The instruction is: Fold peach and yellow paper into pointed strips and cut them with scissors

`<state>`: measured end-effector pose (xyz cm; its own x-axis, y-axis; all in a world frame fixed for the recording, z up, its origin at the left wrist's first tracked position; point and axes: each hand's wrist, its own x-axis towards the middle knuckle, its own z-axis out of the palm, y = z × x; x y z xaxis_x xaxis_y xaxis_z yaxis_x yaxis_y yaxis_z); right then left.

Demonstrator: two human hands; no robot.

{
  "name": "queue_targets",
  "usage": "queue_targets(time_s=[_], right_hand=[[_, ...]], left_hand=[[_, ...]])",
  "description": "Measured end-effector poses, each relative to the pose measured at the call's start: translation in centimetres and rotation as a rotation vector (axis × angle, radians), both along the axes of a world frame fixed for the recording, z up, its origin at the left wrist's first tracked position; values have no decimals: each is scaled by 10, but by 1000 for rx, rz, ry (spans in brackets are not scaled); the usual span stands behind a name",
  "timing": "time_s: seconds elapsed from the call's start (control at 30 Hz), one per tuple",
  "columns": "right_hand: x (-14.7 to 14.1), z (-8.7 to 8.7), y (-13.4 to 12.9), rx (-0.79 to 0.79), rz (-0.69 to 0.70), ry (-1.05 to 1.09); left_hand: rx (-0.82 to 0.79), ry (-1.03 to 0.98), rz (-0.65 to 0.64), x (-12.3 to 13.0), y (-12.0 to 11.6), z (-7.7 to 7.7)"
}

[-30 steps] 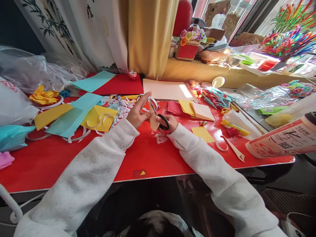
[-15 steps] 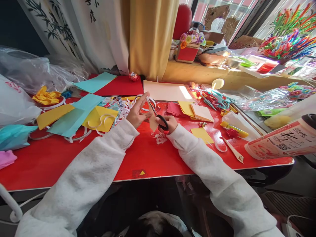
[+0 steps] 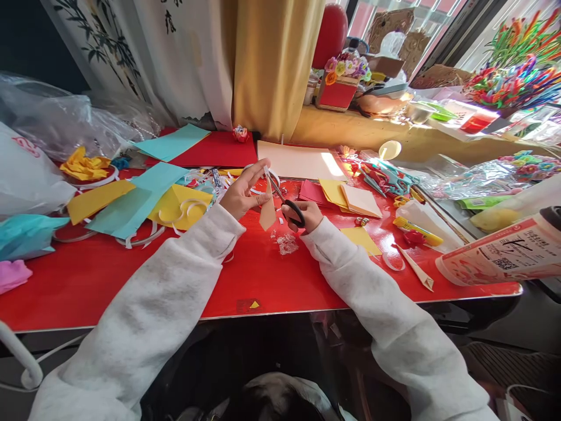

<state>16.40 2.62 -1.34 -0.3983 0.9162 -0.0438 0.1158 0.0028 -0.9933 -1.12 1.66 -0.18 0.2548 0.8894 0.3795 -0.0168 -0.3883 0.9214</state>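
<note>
Behind the red table [image 3: 263, 286] hang a yellow curtain [image 3: 276, 64] and a white one [image 3: 193, 64]. Blue paper [image 3: 142, 196] and yellow paper [image 3: 177, 207] lie to the left, a cup [image 3: 504, 248] at the right end; scraps [image 3: 288, 244] lie just below the hands. Left hand [image 3: 239, 196]: thumb and fingers pinch a strip of peach paper [image 3: 267, 215] — its pointed end hangs below the thumb. Right hand [image 3: 310, 216]: fingers curl round the scissors [image 3: 298, 210] by the black handles — blades alongside the strip.
</note>
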Motion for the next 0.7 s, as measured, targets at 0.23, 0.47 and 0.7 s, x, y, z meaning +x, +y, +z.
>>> queue_targets(time_s=[0.23, 0.47, 0.7], right_hand=[[3, 3, 2, 33, -16, -41], [13, 6, 6, -9, 168, -59], [11, 2, 7, -33, 357, -74]], left_hand=[[-86, 38, -103, -23, -1, 15], [-265, 41, -164, -38, -6, 22], [-203, 9, -161, -32, -4, 18]])
